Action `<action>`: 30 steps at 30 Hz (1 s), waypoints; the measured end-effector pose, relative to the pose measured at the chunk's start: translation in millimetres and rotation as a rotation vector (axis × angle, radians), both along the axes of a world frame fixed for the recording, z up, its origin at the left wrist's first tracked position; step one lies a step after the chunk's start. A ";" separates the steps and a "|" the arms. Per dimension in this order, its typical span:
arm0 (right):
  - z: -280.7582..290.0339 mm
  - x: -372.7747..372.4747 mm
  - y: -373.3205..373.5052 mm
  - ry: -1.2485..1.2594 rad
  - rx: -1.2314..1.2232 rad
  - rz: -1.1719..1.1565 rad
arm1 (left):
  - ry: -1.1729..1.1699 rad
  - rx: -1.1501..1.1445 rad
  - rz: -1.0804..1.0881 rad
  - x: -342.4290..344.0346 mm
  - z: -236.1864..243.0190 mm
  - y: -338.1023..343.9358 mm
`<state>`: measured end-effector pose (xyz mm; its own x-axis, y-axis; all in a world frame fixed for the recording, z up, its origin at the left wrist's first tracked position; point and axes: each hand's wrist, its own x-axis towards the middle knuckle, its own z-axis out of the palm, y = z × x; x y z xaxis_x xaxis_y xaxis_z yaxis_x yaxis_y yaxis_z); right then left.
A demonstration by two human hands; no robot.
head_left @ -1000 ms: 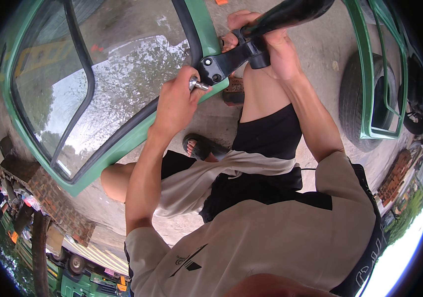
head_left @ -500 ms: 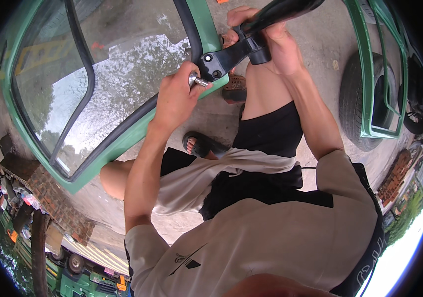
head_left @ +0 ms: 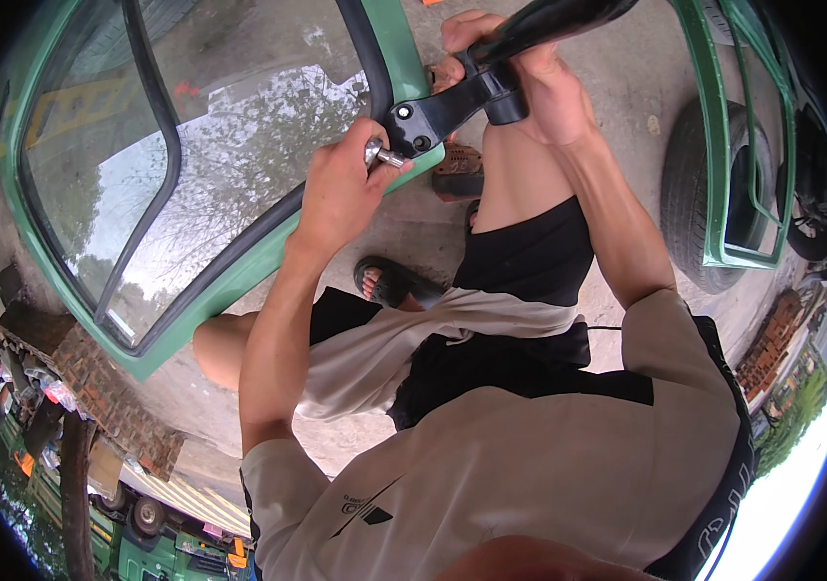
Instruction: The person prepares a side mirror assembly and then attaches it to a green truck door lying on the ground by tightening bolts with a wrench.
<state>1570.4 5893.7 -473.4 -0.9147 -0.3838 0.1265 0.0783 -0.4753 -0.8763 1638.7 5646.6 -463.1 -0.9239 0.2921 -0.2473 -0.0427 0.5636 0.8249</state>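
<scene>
A green vehicle door (head_left: 208, 327) with a black-sealed window pane (head_left: 239, 184) stands at the left, sky and branches mirrored in its glass. A black mirror bracket (head_left: 452, 105) lies against the door's corner; one bolt head shows on its plate, with a dark bolt hole (head_left: 421, 143) below. My left hand (head_left: 338, 189) is closed round a silver socket wrench (head_left: 386, 155), its socket end just beside that hole; the wrench's handle is hidden in the palm. Gripped in my right hand (head_left: 560, 105) is the bracket's outer end, from which a black arm (head_left: 558, 24) runs up right.
On the right a tyre (head_left: 689, 194) stands behind a second green door frame (head_left: 713, 174). Another person's sandalled foot (head_left: 457, 172) is near my knee. Stacked bricks (head_left: 108, 387) and a green vehicle (head_left: 157, 552) are at lower left.
Both hands keep their holds. The door and bracket appear a few pixels further left, and the wrench stays beside the hole.
</scene>
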 end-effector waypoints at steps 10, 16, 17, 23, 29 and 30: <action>21.7 2.0 6.3 -0.036 0.102 0.073 | -0.178 0.102 0.014 -4.4 6.3 -7.0; -0.6 10.8 7.2 -0.276 0.110 -0.142 | -0.382 0.457 0.127 -14.2 31.7 -10.0; 0.0 12.1 9.6 -0.275 0.107 -0.145 | -0.329 0.471 0.149 -16.2 33.0 -8.8; 18.2 7.8 6.7 -0.184 0.105 0.002 | -0.188 0.453 0.143 -18.0 24.5 1.9; 12.0 0.4 8.3 -0.084 0.053 0.115 | -0.080 0.345 0.059 -17.8 14.0 5.7; 20.8 2.6 4.7 -0.137 0.090 0.089 | -0.045 0.280 0.061 -17.3 15.3 5.5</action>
<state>1573.0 5898.4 -452.6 -0.8828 -0.4683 -0.0356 0.2381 -0.3809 -0.8934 1621.4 5652.1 -447.8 -0.9317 0.2990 -0.2061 -0.1098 0.3090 0.9447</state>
